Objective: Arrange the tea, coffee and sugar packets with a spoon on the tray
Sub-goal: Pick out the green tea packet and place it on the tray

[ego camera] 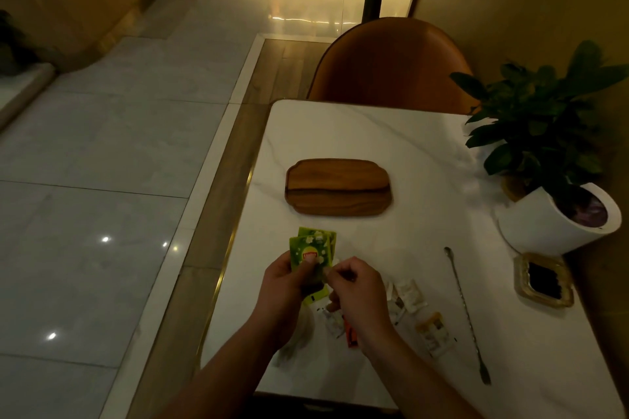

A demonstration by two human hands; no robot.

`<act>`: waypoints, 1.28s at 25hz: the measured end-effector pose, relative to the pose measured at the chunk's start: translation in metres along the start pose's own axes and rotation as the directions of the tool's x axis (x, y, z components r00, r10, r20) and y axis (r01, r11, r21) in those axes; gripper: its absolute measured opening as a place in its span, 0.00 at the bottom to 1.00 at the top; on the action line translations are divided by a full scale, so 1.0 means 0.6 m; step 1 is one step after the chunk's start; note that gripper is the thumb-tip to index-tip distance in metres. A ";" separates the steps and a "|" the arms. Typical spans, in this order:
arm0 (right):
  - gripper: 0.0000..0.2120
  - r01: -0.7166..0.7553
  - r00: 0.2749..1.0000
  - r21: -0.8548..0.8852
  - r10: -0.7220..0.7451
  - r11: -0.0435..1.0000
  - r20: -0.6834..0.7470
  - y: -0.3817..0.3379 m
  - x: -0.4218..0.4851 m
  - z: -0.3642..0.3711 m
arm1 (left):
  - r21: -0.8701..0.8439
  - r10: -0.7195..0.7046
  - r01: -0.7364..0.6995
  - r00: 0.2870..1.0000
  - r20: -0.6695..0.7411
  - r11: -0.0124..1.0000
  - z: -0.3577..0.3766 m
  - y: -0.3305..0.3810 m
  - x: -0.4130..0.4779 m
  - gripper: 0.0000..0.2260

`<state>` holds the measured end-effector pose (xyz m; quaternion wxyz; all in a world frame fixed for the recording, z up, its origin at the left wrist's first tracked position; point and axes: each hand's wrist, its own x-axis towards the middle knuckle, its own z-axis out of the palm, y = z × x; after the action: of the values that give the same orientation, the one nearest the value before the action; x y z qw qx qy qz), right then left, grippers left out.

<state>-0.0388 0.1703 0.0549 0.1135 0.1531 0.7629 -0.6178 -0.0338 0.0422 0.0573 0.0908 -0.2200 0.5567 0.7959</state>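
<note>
A bare wooden tray (338, 186) lies in the middle of the white marble table (374, 139). My left hand (284, 292) holds a small fan of green tea packets (311, 248) just above the table's near left part. My right hand (357, 296) touches the packets' lower edge with pinched fingertips. Under and beside my right hand lie loose packets: white ones (410, 292), an orange-red one (350, 335) and a yellow-white one (434, 333). A long thin metal spoon (468, 313) lies lengthwise to the right of them.
A potted plant in a white pot (558, 218) stands at the table's right edge. A glass ashtray (544, 281) sits in front of it. An orange-brown chair (391, 68) stands at the far end. The table's left edge drops to a tiled floor.
</note>
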 end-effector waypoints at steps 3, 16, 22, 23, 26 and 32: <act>0.06 -0.025 1.000 0.060 0.024 0.998 0.012 0.002 0.001 0.012 | -0.029 0.023 -0.025 0.998 -0.055 0.999 -0.003 -0.006 -0.002 0.10; 0.03 -0.194 0.974 0.316 0.144 0.929 0.174 0.020 -0.002 0.059 | 0.134 0.046 -0.028 0.990 -0.136 0.991 -0.057 0.006 -0.005 0.08; 0.10 0.143 0.984 -0.486 -0.072 0.862 0.161 0.056 0.100 0.027 | -0.071 -0.046 0.026 0.951 -0.305 0.997 -0.105 0.032 0.020 0.06; 0.14 0.236 0.968 -0.685 -0.103 0.689 0.230 0.067 0.114 0.027 | -0.097 -0.065 0.037 0.948 -0.311 0.995 -0.115 0.035 0.022 0.06; 0.24 0.470 0.879 -0.825 -0.083 0.313 0.469 0.091 0.135 0.053 | -0.134 -0.093 0.054 0.947 -0.309 0.990 -0.133 0.043 0.021 0.11; 0.33 0.700 0.710 -0.714 -0.089 -0.012 0.698 0.100 0.174 0.082 | -0.194 -0.128 0.068 0.941 -0.315 0.979 -0.156 0.050 0.012 0.11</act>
<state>-0.1138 0.1434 -0.0478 0.1703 -0.3455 0.9227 0.0137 -0.0287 -0.0562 0.0526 0.0171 -0.3831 0.4780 0.7902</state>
